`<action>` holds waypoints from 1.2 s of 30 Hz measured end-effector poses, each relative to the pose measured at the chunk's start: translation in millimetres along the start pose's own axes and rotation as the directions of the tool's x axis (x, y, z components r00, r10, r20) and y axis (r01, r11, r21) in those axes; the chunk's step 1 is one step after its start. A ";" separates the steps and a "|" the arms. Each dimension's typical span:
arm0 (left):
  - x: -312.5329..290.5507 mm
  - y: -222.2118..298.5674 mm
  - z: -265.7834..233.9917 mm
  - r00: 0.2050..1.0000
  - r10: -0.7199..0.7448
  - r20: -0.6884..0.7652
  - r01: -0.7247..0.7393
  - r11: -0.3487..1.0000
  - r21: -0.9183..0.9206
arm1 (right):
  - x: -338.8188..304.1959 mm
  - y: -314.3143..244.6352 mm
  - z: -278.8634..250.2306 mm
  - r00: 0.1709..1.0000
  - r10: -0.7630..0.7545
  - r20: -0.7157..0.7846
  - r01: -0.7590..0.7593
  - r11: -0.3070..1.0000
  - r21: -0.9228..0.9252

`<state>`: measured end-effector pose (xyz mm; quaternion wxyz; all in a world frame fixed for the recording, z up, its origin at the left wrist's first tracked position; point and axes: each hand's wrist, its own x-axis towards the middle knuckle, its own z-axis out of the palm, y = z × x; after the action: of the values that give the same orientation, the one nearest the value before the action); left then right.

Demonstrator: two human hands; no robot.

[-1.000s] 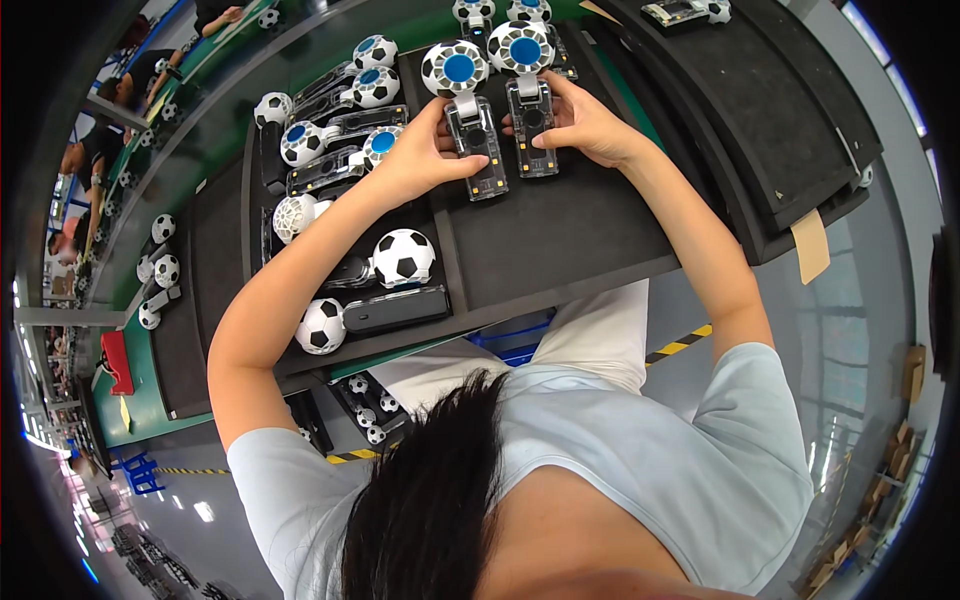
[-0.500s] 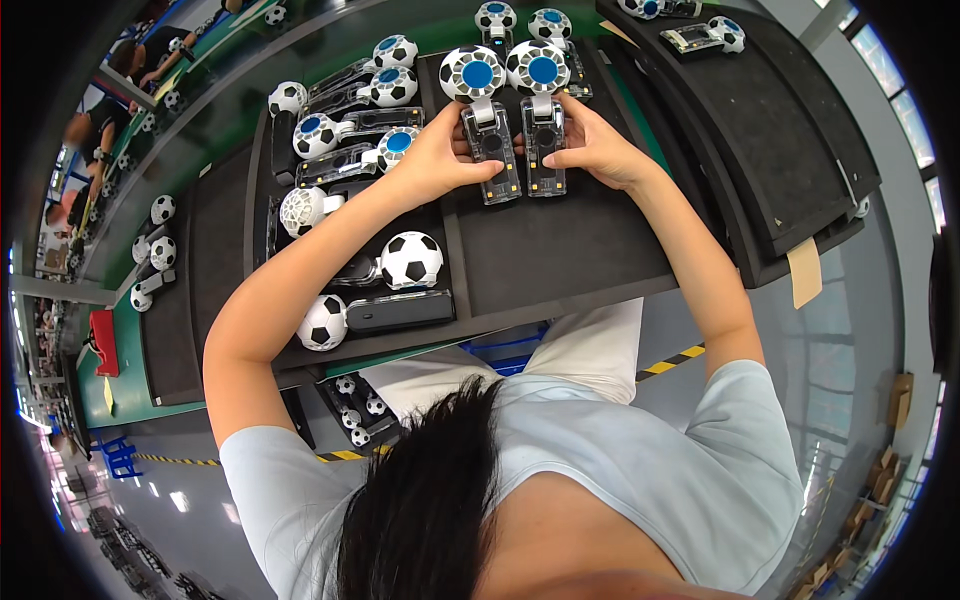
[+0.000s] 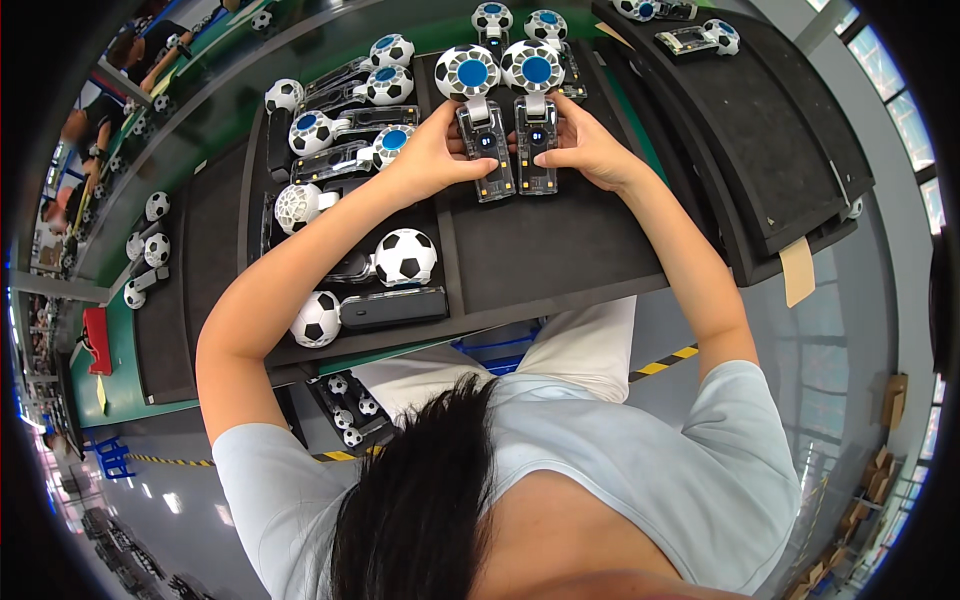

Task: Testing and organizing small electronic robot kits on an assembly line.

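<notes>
My left hand [image 3: 432, 158] is closed around the clear, dark handle of a handheld fan [image 3: 484, 122]. A matching handheld fan [image 3: 536, 122] is gripped by my right hand [image 3: 592, 148]. Both stand side by side, with football-patterned heads at the top and blue round centres facing up. My thumbs press on the handle fronts, while most of the other fingers are hidden behind. A small display glows on each handle. Just beyond them lie two more fans [image 3: 491, 18] [image 3: 546, 25] of the same kind.
Several football-headed fans lie in rows on the black foam tray [image 3: 550, 250], left of my hands. Nearest is one with a solid black handle [image 3: 394, 308]. Stacked black trays [image 3: 760, 130] rise at right, with a tan card [image 3: 797, 272] hanging off. A red object [image 3: 96, 340] sits far left.
The small displays on both handles were dark and now glow. Both hands keep their hold; the whole view has shifted slightly.
</notes>
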<state>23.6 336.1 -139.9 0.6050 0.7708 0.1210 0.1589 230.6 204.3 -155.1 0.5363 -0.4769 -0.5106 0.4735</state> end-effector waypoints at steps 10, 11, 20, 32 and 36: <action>3.4 -5.0 -4.9 0.998 0.048 0.036 -0.048 0.999 -0.004 | -1.2 -2.3 -0.1 0.999 -0.040 0.034 0.040 0.999 -0.002; 4.4 -4.4 -5.0 0.998 0.018 0.065 -0.018 1.000 0.008 | -2.4 -3.8 0.0 0.998 -0.049 0.040 0.049 0.999 0.005; 5.5 -5.7 -3.4 0.997 0.029 0.067 -0.029 1.000 -0.007 | -5.2 -8.0 2.3 0.997 -0.061 0.039 0.062 0.998 -0.026; 6.3 -0.3 -1.8 0.998 -0.018 0.063 0.020 0.999 -0.038 | -3.9 -5.0 -2.8 0.998 -0.043 0.045 0.045 0.998 -0.042; 8.0 -4.4 -2.0 0.998 0.005 0.060 -0.004 1.000 -0.018 | -6.2 -8.2 -1.3 0.998 -0.036 0.046 0.038 0.998 -0.043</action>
<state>30.2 342.0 -142.9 0.6149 0.7700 0.0995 0.1383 231.9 197.4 -147.6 0.5226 -0.4682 -0.5415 0.4631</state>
